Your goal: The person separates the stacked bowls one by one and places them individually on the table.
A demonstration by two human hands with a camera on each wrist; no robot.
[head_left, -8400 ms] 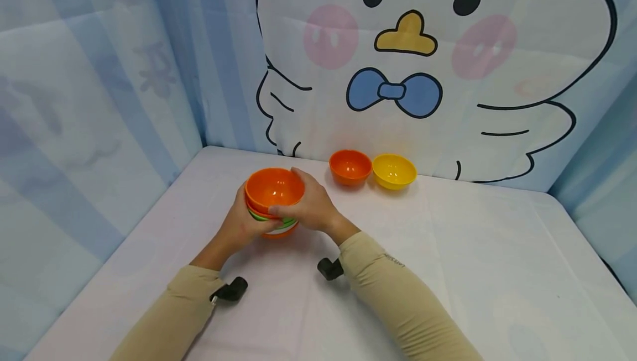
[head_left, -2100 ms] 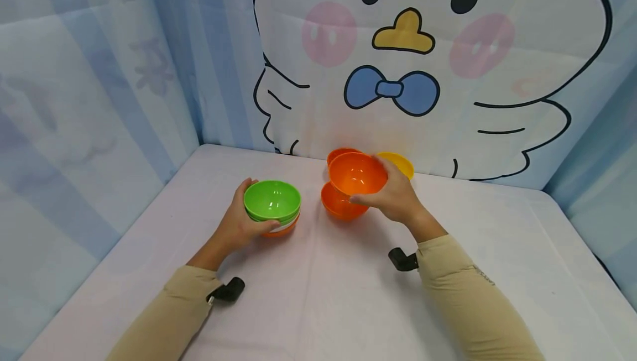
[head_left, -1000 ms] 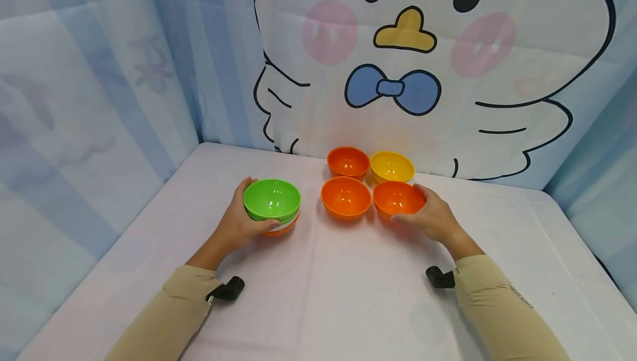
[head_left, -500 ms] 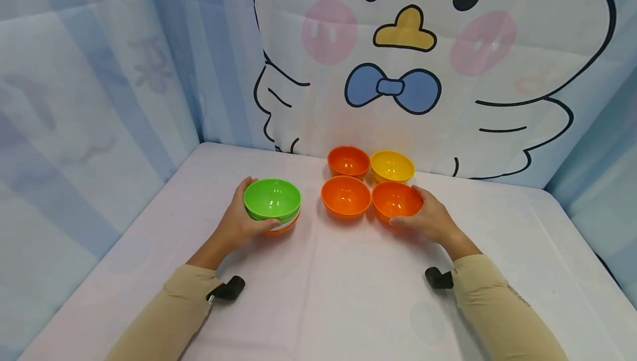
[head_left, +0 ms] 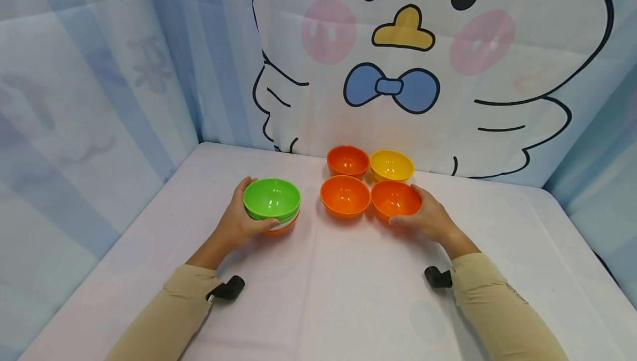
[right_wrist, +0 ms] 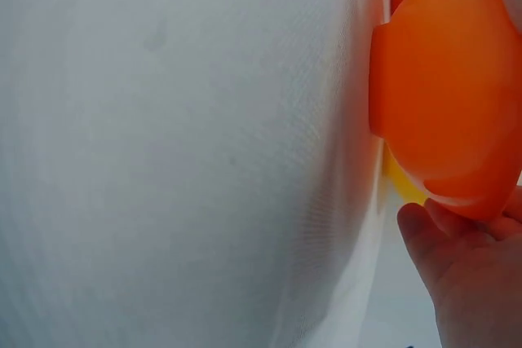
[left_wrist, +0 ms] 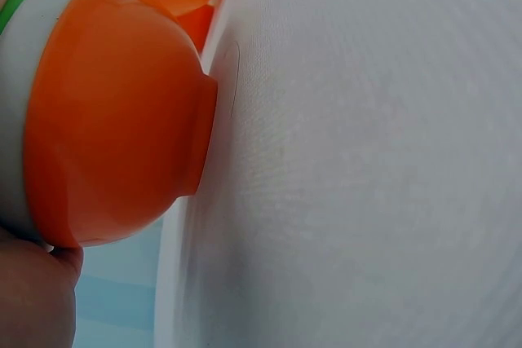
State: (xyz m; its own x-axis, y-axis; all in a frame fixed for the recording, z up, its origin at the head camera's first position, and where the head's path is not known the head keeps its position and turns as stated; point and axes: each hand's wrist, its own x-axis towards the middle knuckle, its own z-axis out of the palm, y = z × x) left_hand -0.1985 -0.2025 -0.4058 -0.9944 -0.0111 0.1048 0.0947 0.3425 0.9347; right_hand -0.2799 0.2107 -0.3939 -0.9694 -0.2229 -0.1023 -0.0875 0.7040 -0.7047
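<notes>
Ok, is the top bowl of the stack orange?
No, the top bowl is green, on the stack held by the left hand.

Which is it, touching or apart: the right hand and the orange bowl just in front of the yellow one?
Touching. The head view shows the right hand gripping the orange bowl, its thumb against the near side.

The place looks like a small cloth-walled booth (head_left: 191, 79); what room surrounds it cannot be told. A pale blue left curtain (head_left: 89, 129) hangs along the frame's left side and a right curtain (head_left: 602, 167) at its right edge. Across the upper middle, a backdrop (head_left: 226, 73) bears a cartoon creature (head_left: 413, 61), behind a white table (head_left: 318, 305) below.
</notes>
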